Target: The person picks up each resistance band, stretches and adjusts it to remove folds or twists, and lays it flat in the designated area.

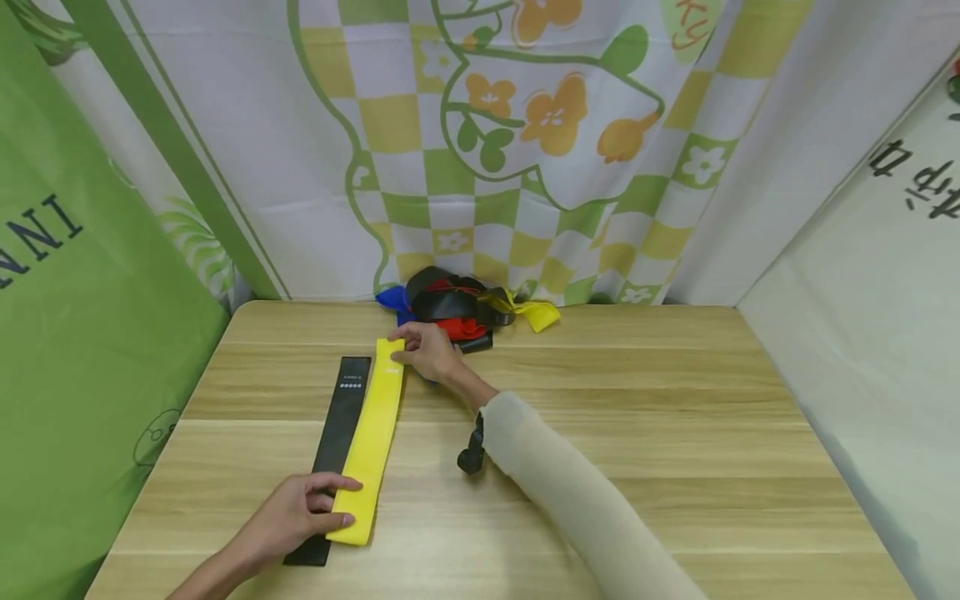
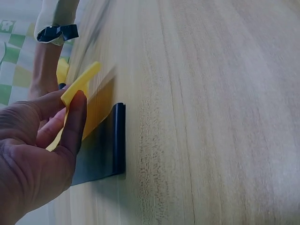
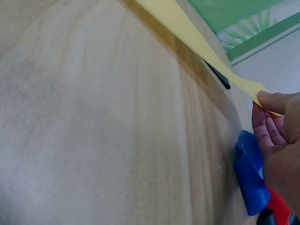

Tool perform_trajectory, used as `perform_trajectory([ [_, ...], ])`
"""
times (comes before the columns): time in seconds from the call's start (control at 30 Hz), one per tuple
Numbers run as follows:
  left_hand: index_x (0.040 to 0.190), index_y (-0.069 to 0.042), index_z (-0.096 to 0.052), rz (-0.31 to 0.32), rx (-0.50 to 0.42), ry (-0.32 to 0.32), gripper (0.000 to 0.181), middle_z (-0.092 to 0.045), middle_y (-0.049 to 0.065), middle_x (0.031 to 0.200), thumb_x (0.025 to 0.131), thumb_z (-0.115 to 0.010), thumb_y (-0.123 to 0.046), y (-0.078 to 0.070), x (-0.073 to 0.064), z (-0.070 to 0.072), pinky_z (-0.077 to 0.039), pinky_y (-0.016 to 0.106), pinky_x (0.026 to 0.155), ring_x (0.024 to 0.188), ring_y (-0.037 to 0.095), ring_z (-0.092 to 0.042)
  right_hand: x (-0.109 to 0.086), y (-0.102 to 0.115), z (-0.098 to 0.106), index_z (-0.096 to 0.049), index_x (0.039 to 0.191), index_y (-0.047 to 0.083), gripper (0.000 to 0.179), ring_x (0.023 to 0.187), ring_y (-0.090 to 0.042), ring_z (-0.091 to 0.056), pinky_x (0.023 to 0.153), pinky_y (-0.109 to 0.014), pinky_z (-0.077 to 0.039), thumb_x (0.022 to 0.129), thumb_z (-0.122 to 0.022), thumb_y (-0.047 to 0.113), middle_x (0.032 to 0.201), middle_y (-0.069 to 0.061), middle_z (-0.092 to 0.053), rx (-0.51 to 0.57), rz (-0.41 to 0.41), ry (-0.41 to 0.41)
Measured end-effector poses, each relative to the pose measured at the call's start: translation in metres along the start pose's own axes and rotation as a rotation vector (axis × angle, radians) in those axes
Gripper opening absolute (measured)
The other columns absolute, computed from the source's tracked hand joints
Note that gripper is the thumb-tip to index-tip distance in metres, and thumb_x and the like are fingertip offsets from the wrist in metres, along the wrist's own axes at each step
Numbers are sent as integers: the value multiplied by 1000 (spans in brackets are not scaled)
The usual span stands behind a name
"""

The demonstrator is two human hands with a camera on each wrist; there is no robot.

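As our L hand (image 1: 295, 515) & R hand (image 1: 430, 353) pinch the yellow band (image 1: 377, 425) near both ends, gd spots, it's prob. light, soft.

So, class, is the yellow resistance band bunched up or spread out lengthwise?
Spread out lengthwise: the yellow resistance band runs as one long strip between the left hand and right hand, which pinch its ends.

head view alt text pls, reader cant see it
A person's left hand and right hand hold opposite ends of a yellow resistance band, partly over a black band on a wooden table. A pile of multicoloured straps lies at the far edge, before a checked curtain.
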State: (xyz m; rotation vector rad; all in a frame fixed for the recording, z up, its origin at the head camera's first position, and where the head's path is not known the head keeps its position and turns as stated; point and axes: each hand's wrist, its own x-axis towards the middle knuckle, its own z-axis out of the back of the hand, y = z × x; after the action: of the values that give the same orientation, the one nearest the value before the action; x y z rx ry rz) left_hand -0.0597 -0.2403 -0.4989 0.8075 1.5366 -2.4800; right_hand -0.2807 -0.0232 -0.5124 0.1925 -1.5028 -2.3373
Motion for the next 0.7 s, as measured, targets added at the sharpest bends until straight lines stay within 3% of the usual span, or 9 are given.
perform_trajectory([
  [0.17,129,0,-71,-30,25,6,48,-73,5,93,85,-88,-8,2,-3,2,-57,27,68,81,20,-66,0,-1,-7,-79,111,6,24,84,-7,-62,74,-18,-51,88,-85,2,103,-6,-78,-32,24,9],
  [0.37,123,-3,-75,-12,74,-24,44,-63,5,94,82,-90,-7,4,-2,-1,-50,25,61,76,18,-62,-1,-4,-13,-79,110,8,21,85,-7,-60,77,-18,-50,90,-85,5,104,-6,-77,-106,42,19],
  [0.57,123,-3,-75,-20,84,-29,42,-63,5,87,83,-89,-6,7,-1,-3,-52,26,60,73,18,-62,1,-5,-18,-79,110,8,20,84,-9,-60,76,-19,-50,90,-84,6,102,-6,-78,-144,73,3],
  [0.7,124,-3,-74,-28,81,1,42,-63,6,86,85,-88,-6,8,-2,-2,-59,30,59,71,19,-64,-1,-5,-20,-78,112,6,21,86,-11,-63,79,-20,-52,91,-84,6,104,-6,-79,-162,90,7],
])
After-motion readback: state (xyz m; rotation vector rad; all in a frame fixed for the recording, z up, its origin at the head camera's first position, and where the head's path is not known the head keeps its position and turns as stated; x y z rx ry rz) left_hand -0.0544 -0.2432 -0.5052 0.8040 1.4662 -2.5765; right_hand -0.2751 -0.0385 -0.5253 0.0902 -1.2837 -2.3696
